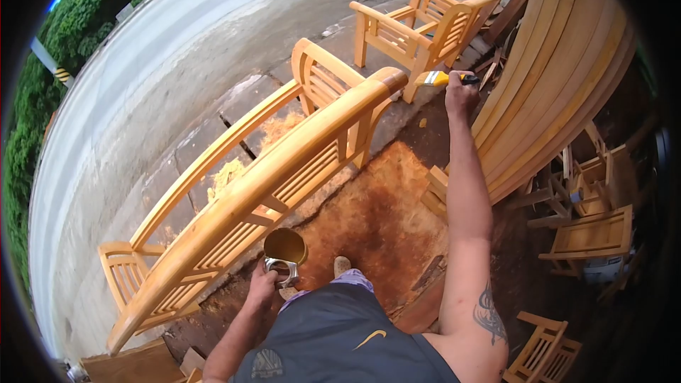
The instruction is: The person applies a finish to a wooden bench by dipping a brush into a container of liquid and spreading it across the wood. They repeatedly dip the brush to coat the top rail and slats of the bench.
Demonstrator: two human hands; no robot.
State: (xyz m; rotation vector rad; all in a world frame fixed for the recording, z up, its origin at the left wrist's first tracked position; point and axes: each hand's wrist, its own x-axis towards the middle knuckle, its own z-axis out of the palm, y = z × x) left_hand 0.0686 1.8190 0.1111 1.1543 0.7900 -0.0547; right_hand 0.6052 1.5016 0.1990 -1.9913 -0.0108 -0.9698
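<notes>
My right hand (462, 92), at the end of an outstretched arm, is closed round a paintbrush (434, 79) with yellow and black on it. Its bristles point left, right by the darker, wet-looking end of the top rail of a wooden bench (245, 206). The bench has a slatted back and runs diagonally in front of me. Low beside the bench back, my left hand (263, 286) grips the handle of a metal mug (286, 247). Amber-brown liquid or coating shows inside the mug.
A matching wooden armchair (425, 25) stands beyond the bench's far end. Long curved boards (550, 78) are stacked on the right. Small chairs and a wooden stool (592, 234) stand lower right. Sawdust (227, 176) lies on the pavement, with a road (149, 50) beyond.
</notes>
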